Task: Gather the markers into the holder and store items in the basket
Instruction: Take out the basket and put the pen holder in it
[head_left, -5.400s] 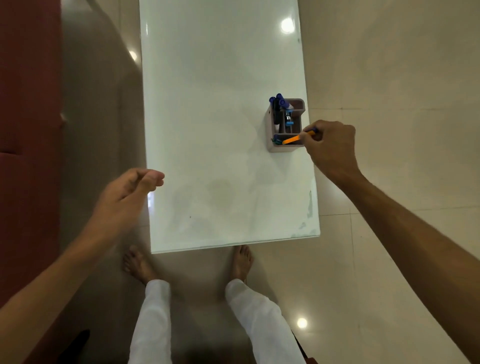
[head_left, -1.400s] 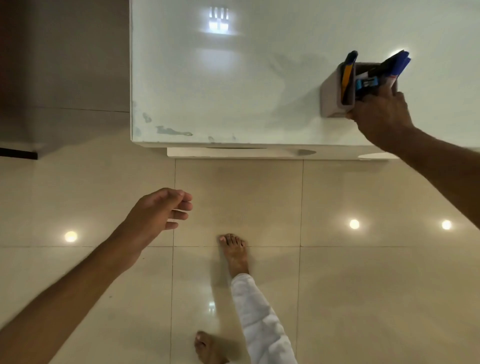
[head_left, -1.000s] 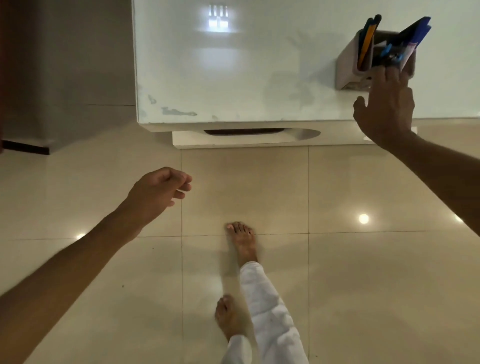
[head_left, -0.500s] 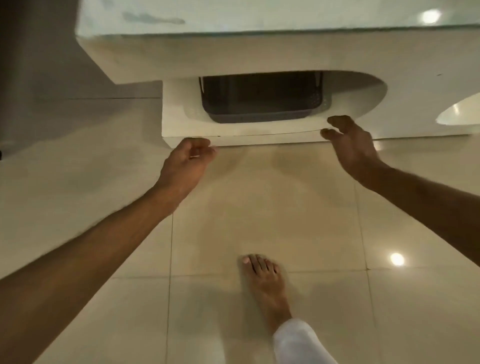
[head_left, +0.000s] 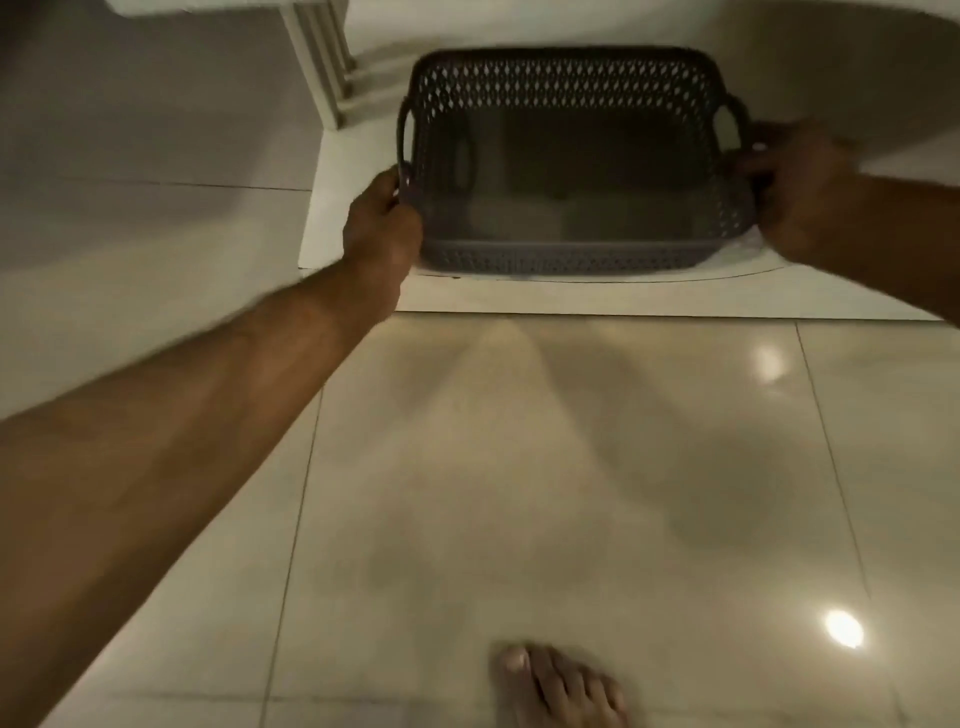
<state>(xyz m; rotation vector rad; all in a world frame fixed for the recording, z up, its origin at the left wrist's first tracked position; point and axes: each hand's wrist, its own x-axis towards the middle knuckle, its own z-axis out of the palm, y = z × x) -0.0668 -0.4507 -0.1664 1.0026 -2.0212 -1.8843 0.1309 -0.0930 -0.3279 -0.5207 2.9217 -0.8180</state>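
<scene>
Left hand (head_left: 382, 223) and blurred right hand (head_left: 797, 195) gripping grey basket (head_left: 566, 254) sides, fingertips hidden

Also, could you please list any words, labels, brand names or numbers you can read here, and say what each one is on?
None: no readable text shows anywhere in this view.
The grey lattice basket, gripped at its sides by the left hand and right hand, shows no label or brand.
The white shelf and the floor tiles carry no markings.
</scene>
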